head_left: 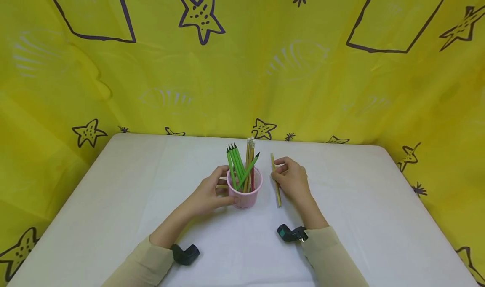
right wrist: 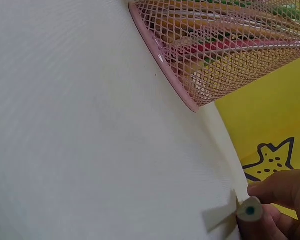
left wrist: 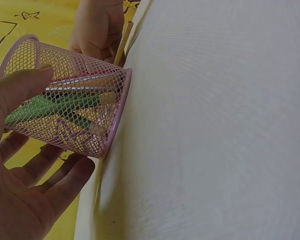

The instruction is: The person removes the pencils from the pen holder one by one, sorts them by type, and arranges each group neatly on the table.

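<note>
A pink mesh pencil cup (head_left: pixel 247 200) stands on the white table, holding several green pencils (head_left: pixel 236 162) with dark tips, some yellow pencils (head_left: pixel 248 152) and a red one. My left hand (head_left: pixel 206 196) holds the cup from its left side, the thumb (left wrist: pixel 27 85) across the mesh and the other fingers around the opposite side. To the right of the cup, my right hand (head_left: pixel 294 179) pinches a yellow pencil (head_left: pixel 278 196) between thumb and fingers. Up close in the right wrist view, that pencil's flat end (right wrist: pixel 250 210) shows a blue core.
The white table (head_left: pixel 125 186) reaches back to a yellow curtain (head_left: pixel 235 68) printed with stars and fish. Each wrist carries a small black camera, one on the left (head_left: pixel 185 254) and one on the right (head_left: pixel 291 233).
</note>
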`<state>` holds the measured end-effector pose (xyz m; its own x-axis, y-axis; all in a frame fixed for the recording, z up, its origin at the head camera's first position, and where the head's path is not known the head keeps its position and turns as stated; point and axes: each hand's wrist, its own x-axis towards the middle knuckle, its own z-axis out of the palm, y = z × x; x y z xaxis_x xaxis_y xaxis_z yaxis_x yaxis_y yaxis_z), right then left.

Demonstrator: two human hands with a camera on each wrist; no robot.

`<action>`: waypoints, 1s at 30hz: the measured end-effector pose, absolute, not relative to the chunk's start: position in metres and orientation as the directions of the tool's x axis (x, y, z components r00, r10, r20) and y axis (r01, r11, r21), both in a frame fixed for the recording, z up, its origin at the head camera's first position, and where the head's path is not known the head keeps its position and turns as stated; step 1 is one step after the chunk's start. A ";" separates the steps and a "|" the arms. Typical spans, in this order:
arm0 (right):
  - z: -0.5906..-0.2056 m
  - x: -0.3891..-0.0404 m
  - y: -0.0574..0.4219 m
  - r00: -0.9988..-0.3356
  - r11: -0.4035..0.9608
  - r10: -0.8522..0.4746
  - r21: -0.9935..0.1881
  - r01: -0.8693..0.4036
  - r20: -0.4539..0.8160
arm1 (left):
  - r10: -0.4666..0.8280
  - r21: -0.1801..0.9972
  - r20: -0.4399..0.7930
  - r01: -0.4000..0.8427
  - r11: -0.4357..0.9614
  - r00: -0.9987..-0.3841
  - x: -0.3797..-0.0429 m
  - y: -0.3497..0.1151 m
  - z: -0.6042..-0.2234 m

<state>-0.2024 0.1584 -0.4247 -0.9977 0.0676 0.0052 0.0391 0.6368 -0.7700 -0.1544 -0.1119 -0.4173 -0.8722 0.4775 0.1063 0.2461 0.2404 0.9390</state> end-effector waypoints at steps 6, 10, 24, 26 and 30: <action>-0.421 -0.201 0.157 -0.998 0.678 0.062 -0.735 0.029 0.018 | 0.480 0.940 0.119 0.254 0.227 -0.869 -0.155 -0.111 -0.417; -0.419 -0.199 0.156 -0.998 0.695 0.060 -0.718 0.031 0.015 | 0.482 0.941 0.115 0.250 0.227 -0.869 -0.155 -0.111 -0.417; -0.417 -0.199 0.159 -0.999 0.664 0.047 -0.747 0.026 0.008 | 0.477 0.940 0.099 0.239 0.243 -0.873 -0.154 -0.112 -0.416; -0.415 -0.199 0.159 -0.999 0.653 0.045 -0.757 0.025 0.006 | 0.478 0.941 0.099 0.238 0.241 -0.873 -0.154 -0.112 -0.416; -0.412 -0.198 0.159 -1.000 0.619 0.020 -0.785 0.010 0.003 | 0.477 0.941 0.100 0.238 0.239 -0.873 -0.154 -0.113 -0.417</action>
<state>-0.1983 0.1591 -0.4118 -0.9998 0.0204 0.0034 0.0100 0.6188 -0.7855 -0.1540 -0.1126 -0.4166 -0.8732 0.4771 0.0998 0.2381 0.2388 0.9414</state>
